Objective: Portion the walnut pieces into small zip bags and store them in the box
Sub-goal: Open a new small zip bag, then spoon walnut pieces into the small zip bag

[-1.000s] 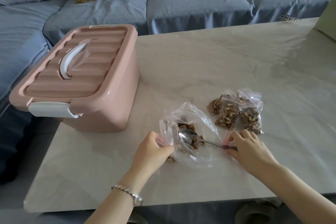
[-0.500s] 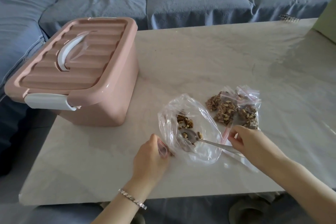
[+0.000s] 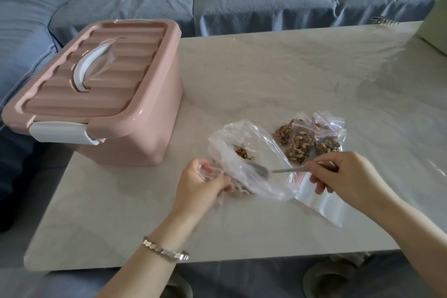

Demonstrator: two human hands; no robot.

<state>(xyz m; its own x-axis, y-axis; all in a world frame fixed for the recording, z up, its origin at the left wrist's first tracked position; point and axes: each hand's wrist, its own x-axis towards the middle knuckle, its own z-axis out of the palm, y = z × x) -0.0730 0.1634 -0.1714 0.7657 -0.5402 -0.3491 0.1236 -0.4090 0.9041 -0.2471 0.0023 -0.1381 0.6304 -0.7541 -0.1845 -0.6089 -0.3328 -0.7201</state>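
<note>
Few walnut pieces (image 3: 243, 152) sit in the big clear bag (image 3: 251, 138), mid-front of the table (image 3: 266, 75) | left hand (image 3: 200, 184) grip bunches the bag's edge | right hand (image 3: 343, 174) grip pinches the spoon (image 3: 278, 171), bowl blurry behind the plastic | filled zip bags (image 3: 309, 138) just behind | pink box (image 3: 108, 94), lid on, at the left edge | wide tabletop beyond the bags

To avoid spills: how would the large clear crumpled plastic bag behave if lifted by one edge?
Probably floppy: the large clear plastic bag is crumpled and folds where the left hand grips it. Likely very light, since only a few brown walnut pieces lie inside. They may slide out if it tilts.
</note>
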